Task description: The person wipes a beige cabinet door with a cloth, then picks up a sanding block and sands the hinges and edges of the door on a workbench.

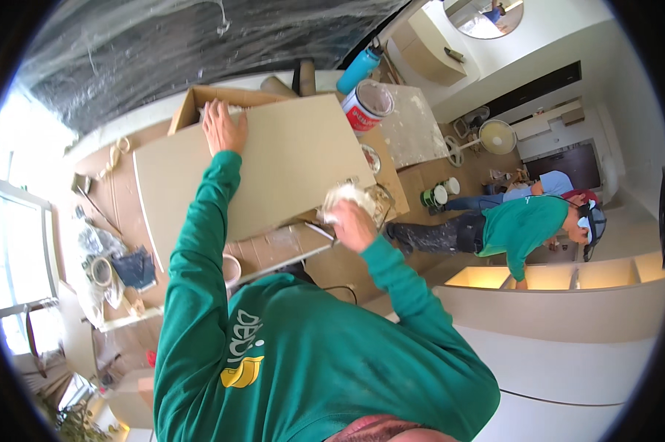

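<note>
A large beige flat panel (pixel 288 147) lies across the cardboard-covered work surface. My left hand (pixel 224 129) rests flat on its far edge, fingers stretched out. At the panel's near right corner my right hand (pixel 354 225) is closed on a crumpled whitish cloth (pixel 347 196); some of the fingers are hidden. An open paint can (pixel 369 104) with a red and white label stands beyond the panel's right end. Behind my left hand is an open cardboard box (pixel 189 107), partly covered by the panel.
A blue bottle (pixel 360 70) stands behind the paint can. Tape rolls (pixel 101 272) and plastic wrap lie at the left. Two paint tins (pixel 439 193) sit on the floor. A person in a green shirt (pixel 524 225) leans over a lit shelf unit (pixel 539 313) at the right, with another person behind.
</note>
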